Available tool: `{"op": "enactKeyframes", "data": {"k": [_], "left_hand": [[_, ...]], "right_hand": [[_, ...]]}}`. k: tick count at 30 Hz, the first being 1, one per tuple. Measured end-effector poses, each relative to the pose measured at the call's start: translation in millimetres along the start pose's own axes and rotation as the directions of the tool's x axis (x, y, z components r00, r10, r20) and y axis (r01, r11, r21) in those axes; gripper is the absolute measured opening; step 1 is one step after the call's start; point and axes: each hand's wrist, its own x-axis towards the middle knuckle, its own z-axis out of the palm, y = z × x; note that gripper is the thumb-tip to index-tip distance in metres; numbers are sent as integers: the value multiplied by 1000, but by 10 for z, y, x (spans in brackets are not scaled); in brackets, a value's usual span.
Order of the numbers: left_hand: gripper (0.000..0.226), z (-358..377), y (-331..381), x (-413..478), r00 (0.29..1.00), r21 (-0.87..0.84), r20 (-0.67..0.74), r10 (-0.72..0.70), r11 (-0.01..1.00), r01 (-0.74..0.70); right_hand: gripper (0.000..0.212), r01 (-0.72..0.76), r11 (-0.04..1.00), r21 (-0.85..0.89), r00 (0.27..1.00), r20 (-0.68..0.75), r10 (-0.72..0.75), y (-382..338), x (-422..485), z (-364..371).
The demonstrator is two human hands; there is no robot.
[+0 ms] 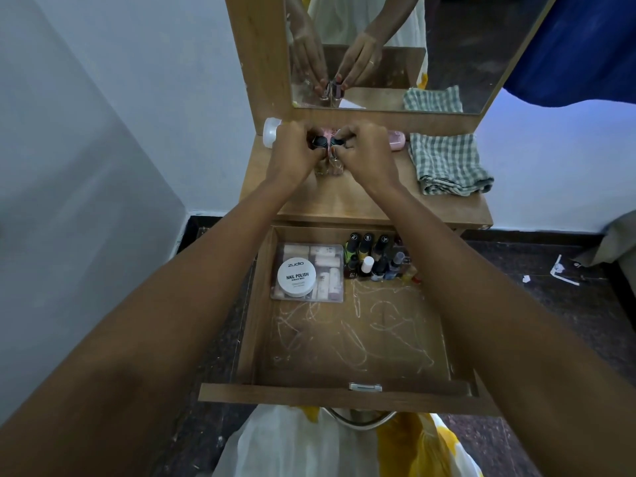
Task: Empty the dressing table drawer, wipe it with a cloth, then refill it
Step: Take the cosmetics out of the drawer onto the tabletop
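Observation:
The wooden drawer (pixel 258 304) is pulled open below the tabletop. At its back lie a clear box (pixel 330 270) of small tubes, a white nail polish wipes jar (pixel 296 277) on top of it, and several nail polish bottles (pixel 371 256). White scribbles mark the bare drawer floor. On the tabletop (pixel 344 201), my left hand (pixel 292 153) grips a black-capped small bottle (pixel 319 143). My right hand (pixel 364 153) pinches a second black-capped bottle (pixel 336 142) beside it. Both bottles stand on the tabletop. A folded green checked cloth (pixel 447 163) lies at the right.
A mirror (pixel 378 46) stands behind the tabletop and reflects my hands. A white bottle (pixel 270 132) lies at the back left and a pink case (pixel 395 139) at the back middle. A white wall is on the left, a blue curtain (pixel 578 46) on the right.

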Motion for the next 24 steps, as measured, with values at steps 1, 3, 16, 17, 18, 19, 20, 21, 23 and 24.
{"op": "enactKeyframes", "data": {"k": [1,3,16,17,18,19,20,21,23,24], "left_hand": [[27,8,-6,7,1000,-9,0,-2,1000,2],[27,14,-15,16,1000,-16,2,-6,1000,6],[31,81,37,4,999,-64,31,12,998,-10],[31,90,32,5,1000,-68,27,12,998,-10],[32,97,28,4,1000,-72,23,13,997,-11],[32,104,22,4,1000,-72,20,11,997,-10],[32,109,20,2,1000,-71,20,10,997,-9],[32,112,17,1,1000,-70,21,8,998,-6],[32,110,19,-6,1000,-71,28,6,997,-4],[33,107,23,-13,1000,-74,31,2,997,0]], "right_hand": [[13,-1,1000,4,1000,-3,1,3,5,-2],[12,10,1000,-4,1000,-4,-10,8,2,-5],[12,17,1000,6,999,-42,-16,101,-57,-144],[12,15,1000,8,999,-40,-15,98,-61,-147],[12,8,1000,9,999,-36,-8,100,-65,-143],[12,6,1000,8,999,-32,-5,100,-69,-143],[12,1,1000,5,1000,-30,-1,103,-73,-139],[12,1,1000,3,1000,-29,0,103,-83,-140],[14,4,1000,11,1000,-22,-3,108,-96,-136],[15,5,1000,18,1000,-13,-5,110,-99,-134]]}}
